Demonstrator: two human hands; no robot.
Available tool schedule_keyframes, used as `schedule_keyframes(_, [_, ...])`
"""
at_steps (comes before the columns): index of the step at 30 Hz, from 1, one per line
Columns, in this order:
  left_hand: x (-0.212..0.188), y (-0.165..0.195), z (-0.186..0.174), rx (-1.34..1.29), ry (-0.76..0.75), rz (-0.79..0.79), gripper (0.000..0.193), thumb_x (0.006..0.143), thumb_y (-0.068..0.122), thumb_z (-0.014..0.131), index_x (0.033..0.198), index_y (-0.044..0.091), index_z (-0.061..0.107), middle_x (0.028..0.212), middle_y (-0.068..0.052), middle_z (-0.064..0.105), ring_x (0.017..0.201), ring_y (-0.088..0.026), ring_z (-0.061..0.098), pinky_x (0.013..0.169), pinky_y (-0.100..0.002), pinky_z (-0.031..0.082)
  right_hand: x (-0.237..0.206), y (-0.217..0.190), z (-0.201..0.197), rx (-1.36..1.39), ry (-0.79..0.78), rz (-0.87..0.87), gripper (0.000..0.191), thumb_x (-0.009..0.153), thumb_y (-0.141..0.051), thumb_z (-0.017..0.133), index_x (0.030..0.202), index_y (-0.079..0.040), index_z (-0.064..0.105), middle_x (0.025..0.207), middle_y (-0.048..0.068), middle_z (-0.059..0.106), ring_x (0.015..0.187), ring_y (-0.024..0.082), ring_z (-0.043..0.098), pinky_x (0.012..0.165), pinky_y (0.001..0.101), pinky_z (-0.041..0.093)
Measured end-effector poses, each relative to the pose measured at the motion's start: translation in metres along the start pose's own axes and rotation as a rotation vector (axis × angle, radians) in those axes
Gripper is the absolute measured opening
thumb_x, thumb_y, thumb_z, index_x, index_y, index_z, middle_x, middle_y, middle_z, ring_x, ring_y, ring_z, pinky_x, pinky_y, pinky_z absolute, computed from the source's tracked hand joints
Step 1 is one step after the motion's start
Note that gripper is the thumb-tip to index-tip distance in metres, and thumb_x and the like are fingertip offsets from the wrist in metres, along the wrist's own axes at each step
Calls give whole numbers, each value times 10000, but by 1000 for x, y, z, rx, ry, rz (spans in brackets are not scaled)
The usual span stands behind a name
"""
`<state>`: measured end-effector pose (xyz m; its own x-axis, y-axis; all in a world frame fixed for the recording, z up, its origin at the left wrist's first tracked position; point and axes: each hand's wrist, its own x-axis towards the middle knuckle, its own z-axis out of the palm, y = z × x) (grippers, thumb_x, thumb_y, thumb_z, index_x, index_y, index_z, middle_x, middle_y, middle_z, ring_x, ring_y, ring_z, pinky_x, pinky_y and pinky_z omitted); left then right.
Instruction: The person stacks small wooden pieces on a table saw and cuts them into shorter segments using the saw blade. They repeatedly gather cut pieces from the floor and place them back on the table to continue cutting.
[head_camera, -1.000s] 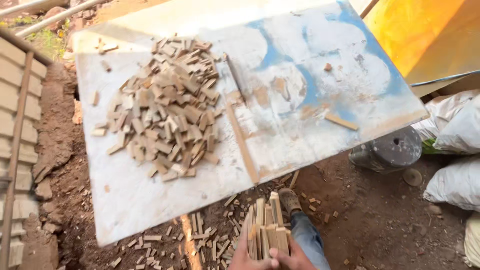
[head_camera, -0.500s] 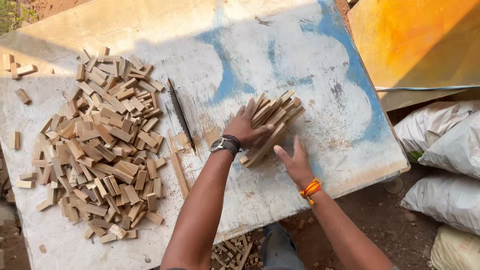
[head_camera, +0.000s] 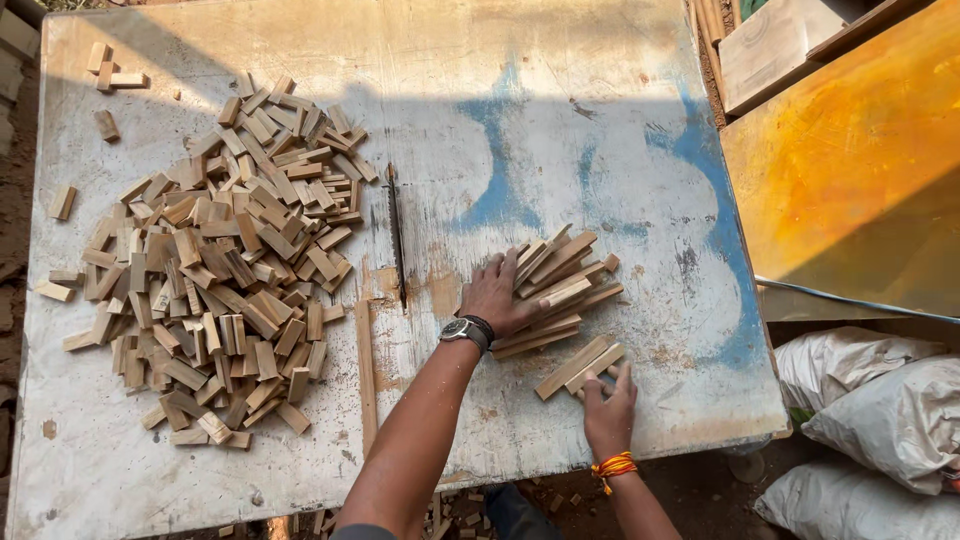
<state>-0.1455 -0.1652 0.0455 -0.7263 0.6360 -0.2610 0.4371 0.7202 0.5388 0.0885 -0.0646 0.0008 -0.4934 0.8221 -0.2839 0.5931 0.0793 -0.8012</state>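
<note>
At centre frame, a fanned bundle of long pale wooden sticks (head_camera: 558, 285) is pinned flat on the worn white-and-blue painted table (head_camera: 560, 120) by the left hand (head_camera: 495, 295), fingers spread, apparently to stop it scattering. Lower right of it, two loose sticks (head_camera: 578, 367) are pinched by the right hand (head_camera: 608, 400), fingers curled. A heap of short wooden offcuts (head_camera: 215, 265) is kept apart at the left, beyond the saw blade slot (head_camera: 396, 235).

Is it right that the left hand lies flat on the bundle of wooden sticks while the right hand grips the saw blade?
Not quite. In the head view the right hand holds two loose sticks, not the saw blade. The left hand does lie on the bundle of wooden sticks.
</note>
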Motion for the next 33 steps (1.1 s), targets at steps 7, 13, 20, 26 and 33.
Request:
schedule_keyframes(7, [70,91,17,-11,-327,256,1096,658,788,658,1575,270,356,1487,-94,529,1311,-378,504,1097,-512,433,57,-59,17,798,-76,201,830,908,-117,640,1595,-134,175,1439,114,488,1192,239,583,923,407,549])
schedule_keyframes(13, [80,122,33,177,221,338,765,838,574,656,1481,207,463,1484,-127,514,1387,-375,429,1096,-646,276,91,-65,-26,856,-367,97,772,987,-42,555,1643,-106,154,1404,115,503,1166,220,579,938,415,535])
schedule_keyframes(20, [-162,-42,91,-149,253,433,391,989,202,701,1352,85,612,1187,-104,662,1090,-293,648,893,-457,546,138,-13,-37,1051,-463,164,981,924,58,643,1639,-161,9,1506,161,379,1264,286,555,1118,403,535])
schedule_keyframes(26, [-547,-131,205,-135,102,-383,315,945,103,595,1248,101,682,1100,-101,673,991,-314,649,812,-468,553,136,29,-19,485,-495,7,339,1108,-1,666,1374,-81,473,1417,127,479,1445,336,493,1266,409,477])
schedule_keyframes(33, [-792,-93,357,-652,510,-1569,554,866,305,711,1353,62,613,1194,-157,711,1077,-296,721,938,-418,565,-33,78,-4,17,-354,-562,502,1080,105,612,1504,-44,391,1525,136,416,1346,257,537,1173,331,523])
